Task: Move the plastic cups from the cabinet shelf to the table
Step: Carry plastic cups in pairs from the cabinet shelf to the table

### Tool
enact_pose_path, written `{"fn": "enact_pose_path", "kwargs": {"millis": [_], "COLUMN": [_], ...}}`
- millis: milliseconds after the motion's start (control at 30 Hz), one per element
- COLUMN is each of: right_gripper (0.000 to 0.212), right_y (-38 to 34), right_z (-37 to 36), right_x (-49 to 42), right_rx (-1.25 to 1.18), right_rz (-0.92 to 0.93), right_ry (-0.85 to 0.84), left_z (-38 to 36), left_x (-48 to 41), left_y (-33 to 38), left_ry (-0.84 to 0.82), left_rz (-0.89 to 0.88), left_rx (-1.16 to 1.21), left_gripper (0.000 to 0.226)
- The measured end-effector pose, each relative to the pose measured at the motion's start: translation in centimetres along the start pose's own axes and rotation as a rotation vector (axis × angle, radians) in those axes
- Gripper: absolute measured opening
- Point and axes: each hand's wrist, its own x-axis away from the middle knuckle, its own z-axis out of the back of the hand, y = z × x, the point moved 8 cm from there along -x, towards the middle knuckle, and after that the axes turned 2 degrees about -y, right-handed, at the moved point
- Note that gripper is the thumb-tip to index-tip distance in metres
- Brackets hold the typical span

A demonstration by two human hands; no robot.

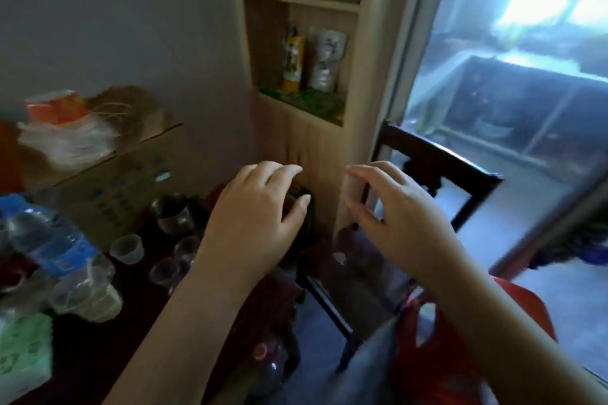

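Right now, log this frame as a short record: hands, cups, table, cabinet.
left hand: over the table's far corner, fingers curled above a dark green object; grip unclear
right hand: open, empty, in the air in front of the cabinet
plastic cups: several clear ones on the table, one upright, others blurred beside it
table: dark top, crowded; water bottle, cardboard box
cabinet: open shelves hold packets and containers; no cups discernible there
image: motion-blurred

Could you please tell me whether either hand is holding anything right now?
The right hand is open and empty. The left hand curls over something dark green; whether it grips it cannot be told.
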Motion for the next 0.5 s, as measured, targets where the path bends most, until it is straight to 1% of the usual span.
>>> {"fn": "enact_pose_path", "kwargs": {"millis": [100, 300, 400, 500], "right_gripper": [0.036, 0.046, 0.045, 0.050], "right_y": [2.5, 5.9, 7.2, 8.4], "right_z": [6.9, 20.8, 27.4, 34.1], "right_x": [3.6, 13.2, 19.6, 27.2], "right_rx": [0.075, 0.244, 0.309, 0.416], "right_rz": [-0.087, -0.275, -0.349, -0.428], "right_ry": [0.095, 0.219, 0.280, 0.312], "left_z": [-0.1, -0.5, -1.7, -3.0], "left_x": [-1.1, -0.5, 1.3, 4.2], "left_y": [7.2, 22.1, 31.2, 41.7], "left_ry": [-0.025, -0.036, -0.052, -0.055], "left_rz": [-0.139, -0.367, -0.462, -0.572], "left_rx": [0.074, 0.180, 0.247, 0.316], "left_gripper": [0.040, 0.041, 0.043, 0.045]}}
